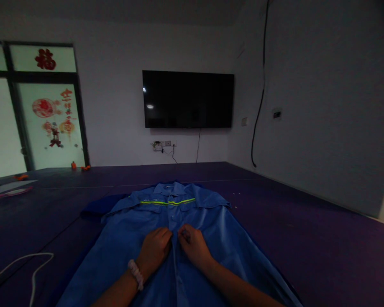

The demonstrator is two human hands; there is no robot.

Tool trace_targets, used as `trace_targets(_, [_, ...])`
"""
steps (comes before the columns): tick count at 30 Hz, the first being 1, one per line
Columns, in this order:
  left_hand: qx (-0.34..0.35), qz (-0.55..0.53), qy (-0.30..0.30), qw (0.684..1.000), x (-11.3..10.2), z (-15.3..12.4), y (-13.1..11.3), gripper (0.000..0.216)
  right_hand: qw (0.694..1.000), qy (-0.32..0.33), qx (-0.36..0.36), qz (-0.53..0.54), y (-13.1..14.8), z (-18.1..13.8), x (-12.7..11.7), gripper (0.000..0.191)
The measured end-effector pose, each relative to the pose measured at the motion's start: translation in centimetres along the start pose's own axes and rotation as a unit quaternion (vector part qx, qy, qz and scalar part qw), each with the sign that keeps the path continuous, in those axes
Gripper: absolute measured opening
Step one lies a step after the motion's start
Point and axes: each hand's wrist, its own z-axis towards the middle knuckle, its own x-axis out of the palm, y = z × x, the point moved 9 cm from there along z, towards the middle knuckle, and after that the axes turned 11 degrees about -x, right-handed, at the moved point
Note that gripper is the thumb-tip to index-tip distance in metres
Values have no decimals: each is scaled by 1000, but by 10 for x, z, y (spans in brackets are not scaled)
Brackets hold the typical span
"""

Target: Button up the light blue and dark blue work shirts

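Note:
A blue work shirt (211,230) with a yellow-green reflective stripe (166,202) lies flat, front up, on the dark purple surface (307,230), collar away from me. Both my hands rest on its button placket at mid-chest. My left hand (154,249), with a pale band on the wrist, has its fingers curled and pinching the left edge of the placket. My right hand (193,246) pinches the fabric on the other side, fingertips close to those of the left hand. Whether a button sits between the fingers is too dim to tell.
A white cable (28,264) loops at the near left. Small orange objects (80,167) and flat items (13,189) lie at the far left. A black wall screen (188,99) and sockets (164,144) are on the back wall; a decorated glass door (48,123) stands left.

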Motion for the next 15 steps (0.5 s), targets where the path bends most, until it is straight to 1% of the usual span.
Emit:
trace_targets(8, [-3, 10, 14, 1000, 4, 0, 3, 24, 1000, 10, 19, -20, -6, 1, 1, 10])
trace_targets(15, [-2, 7, 10, 1000, 3, 0, 2, 23, 999, 14, 27, -20, -11, 1, 3, 11])
